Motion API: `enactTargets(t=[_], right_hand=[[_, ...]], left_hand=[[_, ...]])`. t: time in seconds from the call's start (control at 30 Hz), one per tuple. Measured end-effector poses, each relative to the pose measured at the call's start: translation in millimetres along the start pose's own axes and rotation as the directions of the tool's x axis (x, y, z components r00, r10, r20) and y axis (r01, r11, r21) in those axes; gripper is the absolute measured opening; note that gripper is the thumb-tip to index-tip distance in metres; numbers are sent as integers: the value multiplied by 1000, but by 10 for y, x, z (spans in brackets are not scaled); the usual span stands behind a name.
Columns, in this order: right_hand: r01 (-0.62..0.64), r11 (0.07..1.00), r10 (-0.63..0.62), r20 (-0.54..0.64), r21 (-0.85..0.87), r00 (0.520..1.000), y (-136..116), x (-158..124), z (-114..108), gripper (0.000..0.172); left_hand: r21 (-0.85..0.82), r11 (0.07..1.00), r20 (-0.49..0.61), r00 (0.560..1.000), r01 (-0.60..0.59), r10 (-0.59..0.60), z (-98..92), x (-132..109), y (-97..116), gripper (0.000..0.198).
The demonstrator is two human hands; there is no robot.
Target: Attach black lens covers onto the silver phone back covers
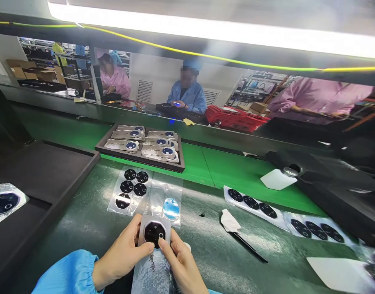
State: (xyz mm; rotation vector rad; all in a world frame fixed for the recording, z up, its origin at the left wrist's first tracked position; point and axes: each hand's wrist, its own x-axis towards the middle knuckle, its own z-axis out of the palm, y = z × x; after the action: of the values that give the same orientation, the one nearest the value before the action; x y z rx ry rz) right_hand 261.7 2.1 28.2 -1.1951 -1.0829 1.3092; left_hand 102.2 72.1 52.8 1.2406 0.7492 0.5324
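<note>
Low in the middle of the head view, a silvery patterned phone back cover is held upright between both hands. My left hand grips its left edge, and my right hand grips the right edge. Both thumbs press at the lower rim of a black octagonal camera sticker near the top of the cover. Beyond my hands lies a transparent sheet bearing several black octagonal stickers. Beside them on the plastic is a blue round film piece.
Behind stands a tray of stacked back covers. A dark tray is at left, with another cover. A white-tipped black stick, sticker strips and white-bladed tools lie right. People sit opposite.
</note>
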Motion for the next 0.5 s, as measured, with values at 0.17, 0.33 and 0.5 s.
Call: enactTargets(t=[0.17, 0.33, 0.5], right_hand=[[-68, 995, 70, -21, 77, 997, -39, 14, -8, 44], [-72, 994, 77, -69, 82, 995, -28, 30, -32, 44], [-71, 993, 81, -105, 97, 991, 20, 50, -47, 46]], left_hand=[[30, 999, 45, 998, 42, -43, -49, -21, 118, 17], [90, 996, 58, 998, -11, 6, -58, -24, 147, 12], [160, 986, -35, 998, -38, 44, -61, 25, 66, 25]])
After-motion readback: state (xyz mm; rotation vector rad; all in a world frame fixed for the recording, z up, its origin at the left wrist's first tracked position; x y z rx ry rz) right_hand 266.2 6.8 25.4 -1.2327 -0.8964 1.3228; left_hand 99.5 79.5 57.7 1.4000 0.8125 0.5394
